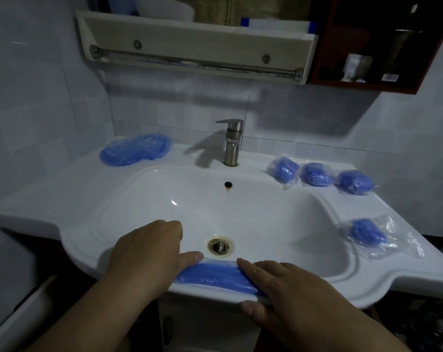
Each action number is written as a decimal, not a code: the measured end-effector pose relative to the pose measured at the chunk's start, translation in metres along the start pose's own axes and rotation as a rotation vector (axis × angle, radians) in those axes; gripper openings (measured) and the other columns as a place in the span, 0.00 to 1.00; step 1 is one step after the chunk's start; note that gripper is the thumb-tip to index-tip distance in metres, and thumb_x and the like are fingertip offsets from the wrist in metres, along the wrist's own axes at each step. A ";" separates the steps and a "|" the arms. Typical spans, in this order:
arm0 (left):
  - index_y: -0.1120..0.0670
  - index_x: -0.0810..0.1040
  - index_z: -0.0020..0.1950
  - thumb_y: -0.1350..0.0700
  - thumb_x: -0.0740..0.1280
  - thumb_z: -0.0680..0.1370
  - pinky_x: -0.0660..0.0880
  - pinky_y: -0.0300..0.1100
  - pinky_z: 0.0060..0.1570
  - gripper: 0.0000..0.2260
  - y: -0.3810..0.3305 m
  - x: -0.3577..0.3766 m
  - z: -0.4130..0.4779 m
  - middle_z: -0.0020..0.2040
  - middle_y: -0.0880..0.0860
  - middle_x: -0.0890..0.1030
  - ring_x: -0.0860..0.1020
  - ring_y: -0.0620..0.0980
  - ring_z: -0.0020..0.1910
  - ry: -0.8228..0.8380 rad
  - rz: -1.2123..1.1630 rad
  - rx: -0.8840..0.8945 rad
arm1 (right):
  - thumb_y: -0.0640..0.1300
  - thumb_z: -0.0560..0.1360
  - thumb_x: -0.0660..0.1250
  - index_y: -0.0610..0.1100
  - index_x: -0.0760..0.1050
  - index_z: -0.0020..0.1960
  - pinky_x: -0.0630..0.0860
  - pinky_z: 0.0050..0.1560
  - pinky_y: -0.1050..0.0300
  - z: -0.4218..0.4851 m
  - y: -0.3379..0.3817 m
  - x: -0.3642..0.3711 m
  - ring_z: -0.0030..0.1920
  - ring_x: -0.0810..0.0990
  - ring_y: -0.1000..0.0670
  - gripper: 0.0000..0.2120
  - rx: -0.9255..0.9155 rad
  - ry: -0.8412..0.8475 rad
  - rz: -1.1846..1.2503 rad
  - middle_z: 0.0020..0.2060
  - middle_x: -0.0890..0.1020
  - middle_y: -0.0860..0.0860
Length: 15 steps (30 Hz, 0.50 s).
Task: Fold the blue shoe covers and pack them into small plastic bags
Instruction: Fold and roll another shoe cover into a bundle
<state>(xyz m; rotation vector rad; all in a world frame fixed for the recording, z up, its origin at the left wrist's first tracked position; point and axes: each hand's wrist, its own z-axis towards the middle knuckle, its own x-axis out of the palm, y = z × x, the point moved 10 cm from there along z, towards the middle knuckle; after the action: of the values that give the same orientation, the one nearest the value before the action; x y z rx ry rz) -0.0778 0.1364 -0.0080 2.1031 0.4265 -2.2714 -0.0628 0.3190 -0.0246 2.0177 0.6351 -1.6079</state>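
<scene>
A heap of loose blue shoe covers (135, 149) lies in the back left corner of the white worktop (37, 207), against the tiled wall. At the front edge, left of the middle, the left grip (149, 252) lies open and flat, palm down. Its fingers reach out over the basin (266, 212) and its thumb (192, 257) touches the left end of a flattened shoe cover (212, 274). This cover is stretched in a long narrow band along the worktop's front rim, just in front of the drain (219, 246).

The tap (231, 142) stands at the back edge, behind the middle of the basin. The right grip (283, 288) is open too. Its straight fingers press on the right end of the band, and its thumb lies over the front edge of the worktop.

Near the back right corner, three small plastic bags (315, 175) lie in a row close together, each holding a bunched blue cover. A fourth filled bag (367, 233) lies apart from them, nearer the front, by the right edge.
</scene>
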 end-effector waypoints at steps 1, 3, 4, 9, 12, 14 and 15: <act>0.46 0.74 0.60 0.30 0.63 0.73 0.77 0.43 0.51 0.25 0.002 0.001 0.000 0.53 0.44 0.78 0.77 0.44 0.49 0.010 0.028 -0.007 | 0.68 0.77 0.51 0.61 0.44 0.77 0.61 0.70 0.58 0.000 0.000 0.000 0.68 0.66 0.55 0.33 -0.003 0.001 0.006 0.72 0.64 0.59; 0.45 0.75 0.59 0.29 0.60 0.74 0.76 0.45 0.53 0.24 0.006 0.002 0.001 0.54 0.45 0.77 0.75 0.45 0.52 0.013 0.067 -0.005 | 0.68 0.77 0.52 0.61 0.45 0.77 0.61 0.70 0.59 -0.001 0.001 -0.001 0.68 0.66 0.55 0.33 -0.011 -0.009 0.008 0.72 0.64 0.59; 0.45 0.74 0.59 0.29 0.58 0.74 0.75 0.45 0.55 0.24 0.008 0.002 0.002 0.55 0.45 0.76 0.73 0.46 0.54 0.010 0.084 -0.001 | 0.68 0.77 0.52 0.61 0.45 0.77 0.61 0.70 0.59 -0.001 0.001 -0.002 0.68 0.66 0.54 0.33 -0.012 -0.016 0.007 0.73 0.64 0.59; 0.44 0.75 0.59 0.38 0.61 0.79 0.73 0.44 0.53 0.15 0.033 -0.007 0.006 0.57 0.45 0.75 0.72 0.46 0.54 -0.086 0.027 -0.026 | 0.68 0.77 0.52 0.62 0.45 0.77 0.61 0.70 0.59 -0.001 0.000 -0.002 0.69 0.66 0.54 0.33 -0.018 -0.022 0.013 0.73 0.64 0.59; 0.43 0.78 0.49 0.48 0.69 0.77 0.74 0.37 0.50 0.02 0.015 -0.030 0.002 0.50 0.41 0.77 0.76 0.41 0.50 -0.267 -0.243 0.194 | 0.68 0.76 0.53 0.62 0.45 0.77 0.62 0.70 0.59 -0.001 0.000 -0.003 0.69 0.66 0.55 0.33 -0.012 -0.043 0.039 0.73 0.64 0.59; 0.43 0.80 0.44 0.49 0.74 0.73 0.71 0.30 0.47 0.04 -0.020 -0.037 -0.012 0.46 0.39 0.78 0.77 0.38 0.48 -0.195 -0.394 0.423 | 0.67 0.76 0.57 0.62 0.46 0.77 0.62 0.70 0.60 -0.001 -0.002 -0.005 0.68 0.67 0.55 0.35 0.006 -0.056 0.080 0.72 0.65 0.60; 0.42 0.81 0.45 0.45 0.76 0.70 0.72 0.30 0.48 0.07 -0.036 -0.032 -0.019 0.47 0.38 0.78 0.77 0.37 0.50 -0.087 -0.422 0.505 | 0.67 0.75 0.59 0.62 0.47 0.77 0.63 0.70 0.60 -0.002 -0.003 -0.006 0.68 0.67 0.56 0.36 0.019 -0.065 0.107 0.72 0.66 0.60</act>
<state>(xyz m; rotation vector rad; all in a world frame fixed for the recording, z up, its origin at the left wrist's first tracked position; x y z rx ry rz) -0.0631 0.1698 0.0287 2.2837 0.3472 -2.9649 -0.0648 0.3223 -0.0184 1.9697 0.4821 -1.6142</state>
